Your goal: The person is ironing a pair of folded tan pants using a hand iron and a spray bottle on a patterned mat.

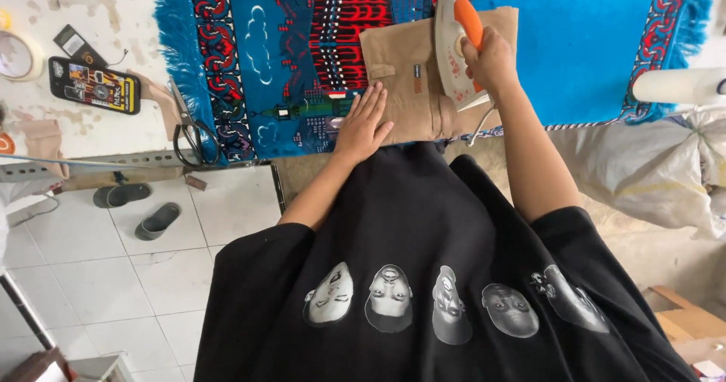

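Under right hand (491, 60), iron (456, 45) handle

Both bare arms reach forward from short black sleeves. The left hand (363, 125) lies flat, palm down, fingers straight and close together, pointing away from the body, with the thumb spread to the side. The left forearm angles inward from the elbow. The right hand (491, 60) is closed in a fist-like grip, knuckles up, wrist slightly bent, and the right forearm runs nearly straight ahead.
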